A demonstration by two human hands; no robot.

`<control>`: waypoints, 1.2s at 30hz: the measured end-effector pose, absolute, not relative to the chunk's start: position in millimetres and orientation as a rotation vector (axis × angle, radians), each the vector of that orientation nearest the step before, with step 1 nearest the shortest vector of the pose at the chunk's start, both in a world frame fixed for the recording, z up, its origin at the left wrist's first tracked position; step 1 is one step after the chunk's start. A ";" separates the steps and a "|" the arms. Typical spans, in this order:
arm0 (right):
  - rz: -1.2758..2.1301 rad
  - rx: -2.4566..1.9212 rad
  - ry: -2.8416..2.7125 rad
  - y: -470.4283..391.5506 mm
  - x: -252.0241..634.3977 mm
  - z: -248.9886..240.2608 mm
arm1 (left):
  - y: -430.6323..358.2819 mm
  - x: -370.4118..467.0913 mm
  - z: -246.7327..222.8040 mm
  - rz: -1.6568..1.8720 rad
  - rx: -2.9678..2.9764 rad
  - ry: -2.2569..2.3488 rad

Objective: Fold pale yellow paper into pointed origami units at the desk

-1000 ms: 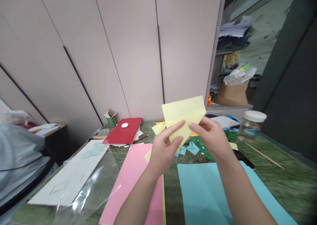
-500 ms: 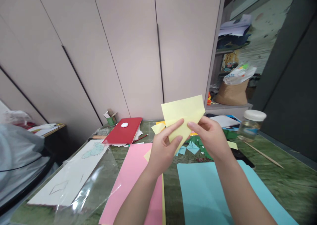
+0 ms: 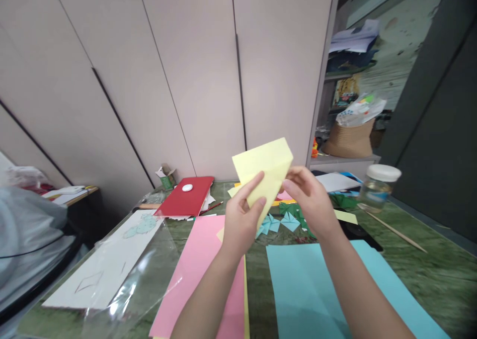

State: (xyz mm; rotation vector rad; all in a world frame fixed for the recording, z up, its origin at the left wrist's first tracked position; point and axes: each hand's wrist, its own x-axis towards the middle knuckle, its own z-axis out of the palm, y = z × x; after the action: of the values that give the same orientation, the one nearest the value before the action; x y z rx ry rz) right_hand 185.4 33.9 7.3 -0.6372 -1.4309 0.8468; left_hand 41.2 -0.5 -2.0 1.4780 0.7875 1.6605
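A folded yellow paper [image 3: 274, 162], wide at the top and narrowing downward, is held up over the table. My left hand [image 3: 242, 219] pinches its lower left part between thumb and fingers. Close to the paper's right edge is my right hand [image 3: 307, 195], its thumb and fingers bent near each other; whether they touch the paper is too small to tell. Beneath lie pink sheets [image 3: 194, 274] on the left and blue sheets [image 3: 301, 284] on the right. Small folded blue papers [image 3: 289, 221] and green folded pieces [image 3: 292, 209] sit behind the hands.
On the green table [image 3: 439, 279] are a red folder [image 3: 186, 200], a white drawing sheet [image 3: 108, 259] under clear plastic, a lidded jar [image 3: 378, 190], a wooden stick [image 3: 397, 229] and a black phone-like object [image 3: 359, 234]. Pale cabinet doors [image 3: 201, 80] stand behind.
The yellow paper has moved left and tilted, its right side rising. My right hand has shifted slightly left, with its fingers now at or off the paper's right edge rather than over it.
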 end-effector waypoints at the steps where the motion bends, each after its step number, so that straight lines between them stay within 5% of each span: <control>1: 0.817 -0.671 -1.450 33.2 185.4 7.5 | 0.6 40.7 -1.6 1.696 1.449 0.805; 12: 0.802 -0.853 -1.968 24.8 171.0 7.5 | 1.1 41.4 3.3 1.725 1.222 0.767; 30: 0.806 -0.820 -1.982 29.3 176.7 5.5 | 2.0 40.2 3.8 1.667 1.261 0.719; 36: 0.915 -0.721 -1.585 34.6 185.3 7.9 | 7.4 37.6 -2.2 1.637 1.470 0.693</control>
State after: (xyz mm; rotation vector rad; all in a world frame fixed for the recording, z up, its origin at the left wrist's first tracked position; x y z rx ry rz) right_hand 185.3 34.6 7.9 -0.7206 -1.5852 0.9153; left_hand 37.6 7.4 -2.2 1.4701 0.6928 1.6374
